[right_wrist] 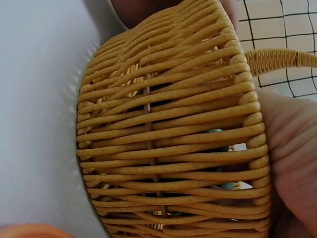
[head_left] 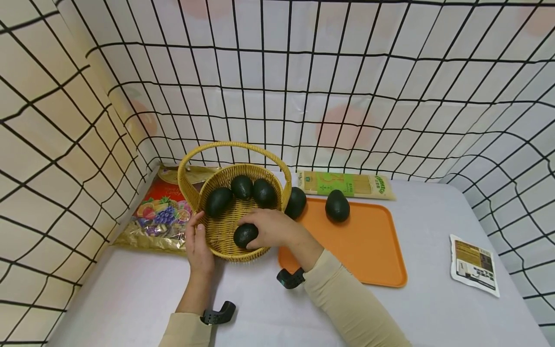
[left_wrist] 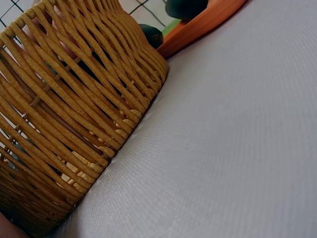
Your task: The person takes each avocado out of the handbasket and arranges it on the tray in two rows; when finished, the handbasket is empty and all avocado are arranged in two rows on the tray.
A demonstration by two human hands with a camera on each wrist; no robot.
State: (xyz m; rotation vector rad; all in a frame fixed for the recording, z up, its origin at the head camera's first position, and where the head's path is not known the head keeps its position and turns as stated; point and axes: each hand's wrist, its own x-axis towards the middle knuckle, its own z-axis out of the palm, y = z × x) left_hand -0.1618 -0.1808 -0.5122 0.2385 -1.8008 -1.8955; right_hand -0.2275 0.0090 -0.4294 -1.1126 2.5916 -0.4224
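We saw a dark, glossy avocado (head_left: 245, 235) gripped by the right hand (head_left: 274, 227) inside an upright wicker basket (head_left: 226, 220), three more avocados (head_left: 242, 187) along its far side, the left hand (head_left: 201, 248) against its rim.

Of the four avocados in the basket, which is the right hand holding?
The front avocado, nearest the rim towards the camera: the right hand grips it, while the other three avocados lie further back, untouched.
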